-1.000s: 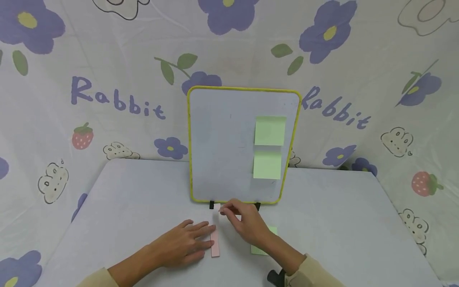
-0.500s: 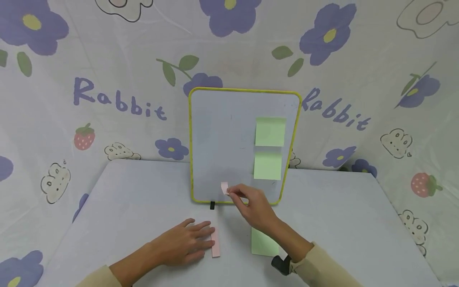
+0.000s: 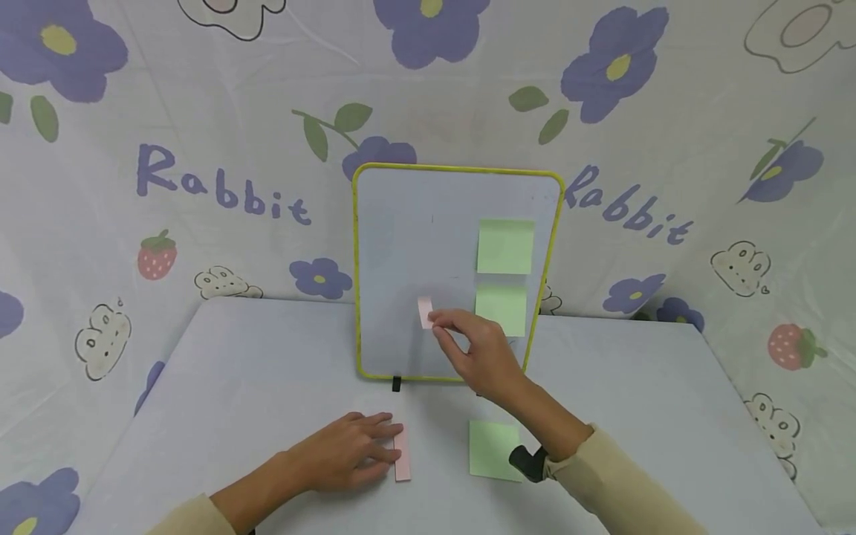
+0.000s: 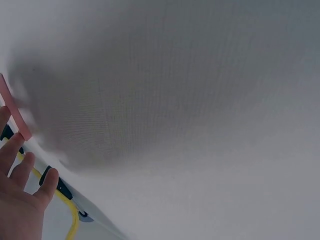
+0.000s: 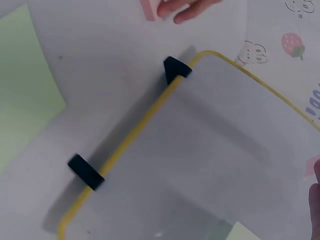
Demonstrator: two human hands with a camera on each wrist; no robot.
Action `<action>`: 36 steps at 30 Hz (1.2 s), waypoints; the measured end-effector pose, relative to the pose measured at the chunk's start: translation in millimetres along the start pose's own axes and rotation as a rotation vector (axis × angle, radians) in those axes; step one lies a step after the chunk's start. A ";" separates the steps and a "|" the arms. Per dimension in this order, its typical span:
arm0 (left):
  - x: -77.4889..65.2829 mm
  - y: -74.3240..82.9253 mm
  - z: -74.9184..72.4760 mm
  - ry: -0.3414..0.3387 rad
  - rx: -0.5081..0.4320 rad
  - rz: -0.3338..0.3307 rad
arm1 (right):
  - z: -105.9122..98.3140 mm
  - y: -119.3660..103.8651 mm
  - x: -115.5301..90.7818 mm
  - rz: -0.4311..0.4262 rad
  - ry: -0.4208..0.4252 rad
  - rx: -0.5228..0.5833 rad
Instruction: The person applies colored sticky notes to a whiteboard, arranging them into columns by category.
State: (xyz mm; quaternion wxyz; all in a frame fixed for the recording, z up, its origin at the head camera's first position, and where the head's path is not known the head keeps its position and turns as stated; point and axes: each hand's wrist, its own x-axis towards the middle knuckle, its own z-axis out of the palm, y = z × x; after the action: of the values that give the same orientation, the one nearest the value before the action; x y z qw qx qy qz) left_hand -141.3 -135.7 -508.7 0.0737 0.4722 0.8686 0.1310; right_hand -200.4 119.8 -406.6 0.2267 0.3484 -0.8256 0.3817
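Between thumb and forefinger, my right hand (image 3: 484, 355) pinches a small pink sticky note (image 3: 423, 307) in front of the lower middle of the whiteboard (image 3: 401, 245). The same note (image 5: 312, 166) peeks in at the right edge of the right wrist view, beside the fingertips (image 5: 315, 195). My left hand (image 3: 348, 453) lies palm down on the table, its extended fingers touching a narrow pink sticky note pad (image 3: 402, 465). In the left wrist view the pad (image 4: 16, 115) shows at the fingertips of the spread left hand (image 4: 20, 200).
Two green sticky notes, an upper one (image 3: 505, 247) and a lower one (image 3: 504, 307), are stuck on the board's right side. A green sticky note pad (image 3: 491, 449) lies on the white table (image 3: 267, 364). Black feet (image 5: 86, 171) support the yellow-rimmed board.
My right hand has risen from near the board's foot to its lower middle, carrying the pink sticky note upward. The left hand has stayed at the pink pad.
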 end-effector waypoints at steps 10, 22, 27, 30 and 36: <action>-2.5 2.1 1.7 0.053 0.057 0.013 | -17.3 1.4 34.4 -0.081 0.106 -0.069; 0.2 10.0 -3.7 0.043 0.147 0.033 | -22.3 -0.8 62.2 -0.104 0.166 -0.147; 1.4 10.2 -4.8 0.047 0.164 0.053 | -23.5 0.9 67.0 -0.097 0.168 -0.163; 2.7 10.4 -5.7 0.050 0.167 0.058 | -23.9 1.7 68.9 -0.081 0.167 -0.169; 8.4 8.8 -11.0 0.116 0.192 0.060 | -23.3 3.4 71.0 -0.059 0.159 -0.183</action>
State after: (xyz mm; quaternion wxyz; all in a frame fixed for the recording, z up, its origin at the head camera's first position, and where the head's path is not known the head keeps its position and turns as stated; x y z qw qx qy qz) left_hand -141.5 -125.8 -495.6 -0.0265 0.4944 0.8654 0.0763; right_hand -246.9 111.2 -348.7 0.3335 0.3190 -0.8257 0.3244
